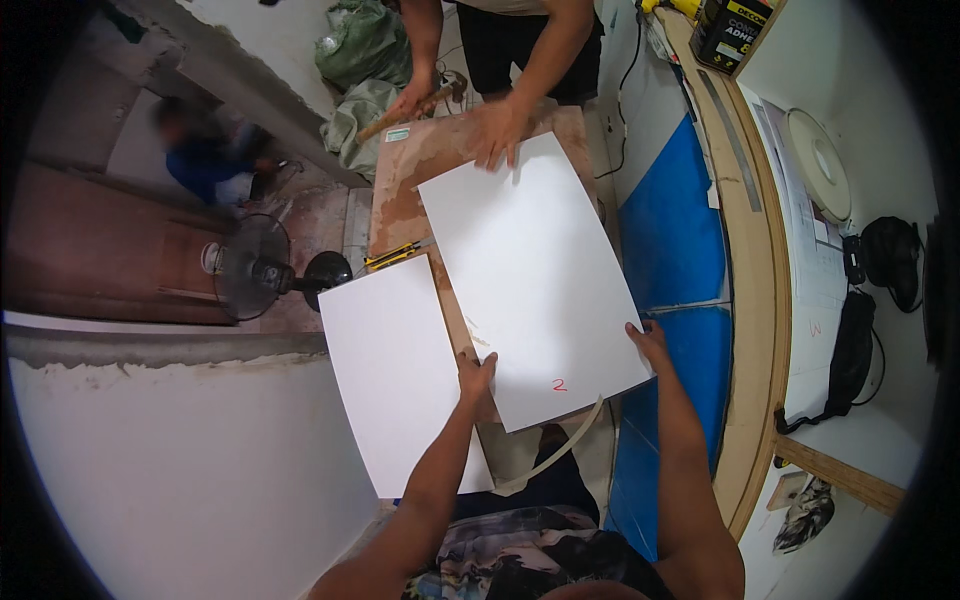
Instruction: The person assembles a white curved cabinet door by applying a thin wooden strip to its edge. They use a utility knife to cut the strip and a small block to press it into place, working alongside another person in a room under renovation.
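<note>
A large white board (530, 260) lies tilted across a worn brown worktable (400, 195). My left hand (476, 376) is closed on its left edge near the close corner, thumb on top. On the right edge my right hand (650, 342) grips the same board. A pale thin strip (560, 452) hangs in a curve from the board's near right corner. Across from me, a co-worker presses one hand (503, 130) on the far edge and holds a hammer (415, 112) in the other. A second white board (392, 375) lies at left, beside a yellow utility knife (397, 256).
A black fan (265, 272) stands left of the table. Another person (205, 165) crouches in the space beyond. Blue panels (675, 230) and a wooden-edged shelf (765, 300) line the right side, with a black can (728, 35) on top. Sacks (362, 45) lie at the back.
</note>
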A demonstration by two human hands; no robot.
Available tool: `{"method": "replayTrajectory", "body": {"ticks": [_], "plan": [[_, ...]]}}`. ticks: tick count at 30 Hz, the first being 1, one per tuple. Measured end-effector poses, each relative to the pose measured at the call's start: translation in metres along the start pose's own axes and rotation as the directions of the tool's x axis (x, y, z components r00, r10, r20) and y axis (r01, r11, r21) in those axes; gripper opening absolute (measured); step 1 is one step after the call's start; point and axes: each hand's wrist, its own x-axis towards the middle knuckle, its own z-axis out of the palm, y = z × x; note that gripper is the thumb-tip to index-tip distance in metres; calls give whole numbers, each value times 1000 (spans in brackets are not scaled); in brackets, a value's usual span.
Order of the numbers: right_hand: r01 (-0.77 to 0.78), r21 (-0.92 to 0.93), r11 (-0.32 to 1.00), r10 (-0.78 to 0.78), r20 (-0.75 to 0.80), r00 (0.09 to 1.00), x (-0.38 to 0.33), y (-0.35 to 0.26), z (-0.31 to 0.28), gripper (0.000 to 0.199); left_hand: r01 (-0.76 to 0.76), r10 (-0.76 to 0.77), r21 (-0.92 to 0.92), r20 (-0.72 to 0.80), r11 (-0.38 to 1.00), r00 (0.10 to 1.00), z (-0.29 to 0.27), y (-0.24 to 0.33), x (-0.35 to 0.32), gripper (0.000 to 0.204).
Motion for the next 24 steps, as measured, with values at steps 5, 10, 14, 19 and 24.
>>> {"method": "replayTrajectory", "body": {"ticks": [5,10,14,19,24], "plan": [[124,28,992,-124,9,992,-4,-7,5,86,-214,212,-93,-24,972,977,-37,49,61,86],[89,62,994,-95,107,990,-12,-20,-7,86,134,-74,-272,221,953,973,-54,65,86,49],[81,87,993,-93,146,985,-6,-5,-12,77,194,-188,2,269,981,945,-30,7,39,57],[79,12,997,-80,116,990,12,30,0,72,94,-92,6,272,996,958,-6,-55,-26,59],[51,1,999,-50,157,986,-6,25,-9,81,55,-39,-73,208,996,977,0,-26,-40,58]]}}
